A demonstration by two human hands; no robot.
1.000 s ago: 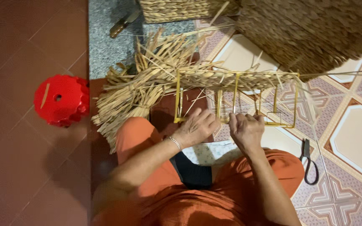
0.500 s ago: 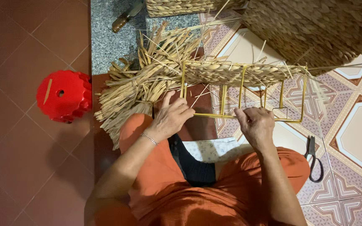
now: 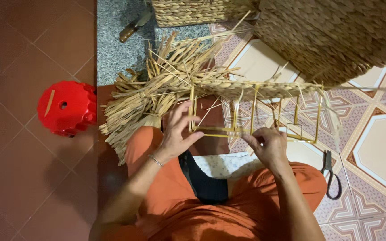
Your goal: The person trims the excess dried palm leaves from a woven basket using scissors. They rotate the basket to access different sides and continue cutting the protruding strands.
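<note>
A yellow wire frame [image 3: 255, 114], partly woven with straw along its far edge, rests over my knees in the head view. My left hand [image 3: 178, 133] grips the frame's left end, fingers curled around the upright bar. Near the middle of the frame's near rail, my right hand [image 3: 268, 145] pinches a thin straw strand against that rail. A bundle of dried straw [image 3: 153, 100] lies just left of the frame, beside my left hand. I sit in orange trousers [image 3: 193, 209].
A red plastic stool [image 3: 65, 108] stands on the brown tiles to the left. Black scissors [image 3: 330, 172] lie on the patterned tiles to the right. Large woven baskets [image 3: 336, 35] sit at the top right, another basket [image 3: 193, 11] top centre.
The left hand has slid from the straw beside the frame onto the frame's left end. The right hand stays on the near rail with the strand. The frame has shifted slightly.
</note>
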